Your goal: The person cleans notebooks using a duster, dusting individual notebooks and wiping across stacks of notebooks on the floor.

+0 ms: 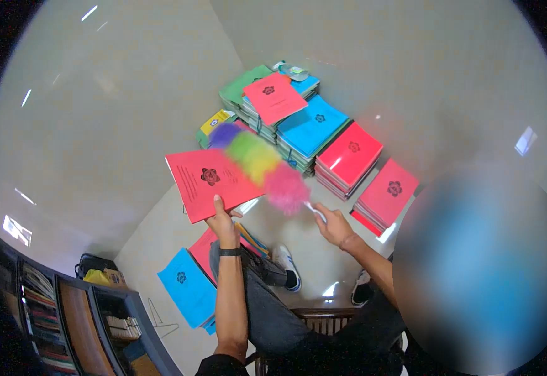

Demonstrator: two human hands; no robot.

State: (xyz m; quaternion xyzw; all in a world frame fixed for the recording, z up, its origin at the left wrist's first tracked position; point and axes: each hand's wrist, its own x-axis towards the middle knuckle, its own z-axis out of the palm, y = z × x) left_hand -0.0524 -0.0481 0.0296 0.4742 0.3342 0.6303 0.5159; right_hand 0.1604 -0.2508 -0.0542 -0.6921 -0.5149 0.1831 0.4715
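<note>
A red booklet (209,178) with a black flower emblem is in my left hand (223,219), the thumb on its front near the lower edge. My right hand (334,227) is closed on the white handle of a fluffy duster (254,156), coloured purple, green, yellow and pink. The duster's head stretches up and left, over the right part of the booklet; its blur hides whether the two touch. Behind it stand stacks of booklets, one topped by a red booklet (273,97), one by a blue booklet (313,125).
Two more red stacks (350,153) (387,191) stand to the right on the floor. A blue booklet pile (187,285) lies left of my legs. Shelves (79,319) and a wire hanger (163,323) are at the lower left. A blurred round patch covers the lower right.
</note>
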